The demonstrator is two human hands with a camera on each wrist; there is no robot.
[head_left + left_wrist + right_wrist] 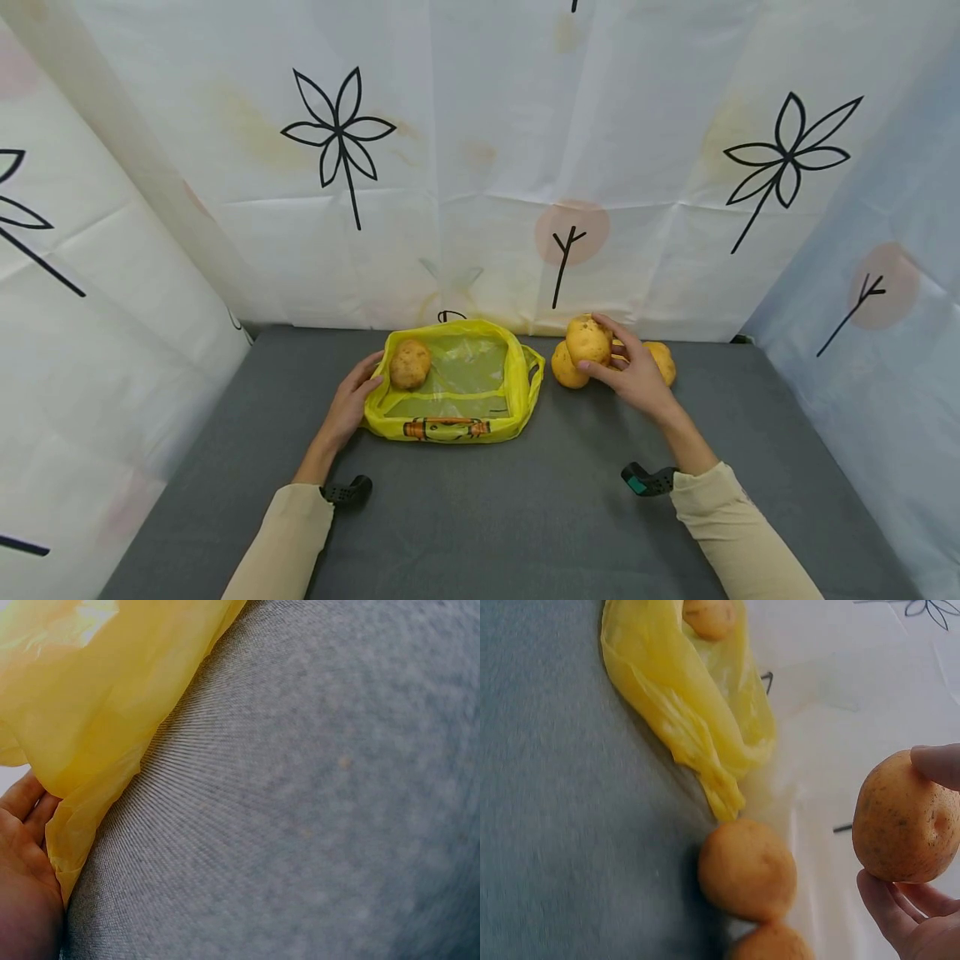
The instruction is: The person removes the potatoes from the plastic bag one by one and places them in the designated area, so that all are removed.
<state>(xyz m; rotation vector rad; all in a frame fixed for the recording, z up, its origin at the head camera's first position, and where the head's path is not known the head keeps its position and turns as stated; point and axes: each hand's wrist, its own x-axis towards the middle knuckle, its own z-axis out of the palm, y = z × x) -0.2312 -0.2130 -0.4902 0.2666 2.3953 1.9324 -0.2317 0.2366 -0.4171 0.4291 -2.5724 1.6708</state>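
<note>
A yellow plastic bag (517,392) lies with its mouth spread wide, one potato (410,364) inside at its left end. My left hand (351,404) rests against the bag's left side, fingers extended along the plastic; in the left wrist view part of the hand (26,877) is hidden behind the yellow film. Right of the bag, my right hand (633,372) grips a potato (588,340) between thumb and fingers, raised over the others. Below it sit a potato (567,367) nearest the bag and another potato (662,362) partly behind the hand.
A dark grey cloth (487,517) covers the table. White patterned fabric (480,167) stands behind the bag and along both sides. The bag's knotted handle (724,795) reaches close to the nearest loose potato (748,870).
</note>
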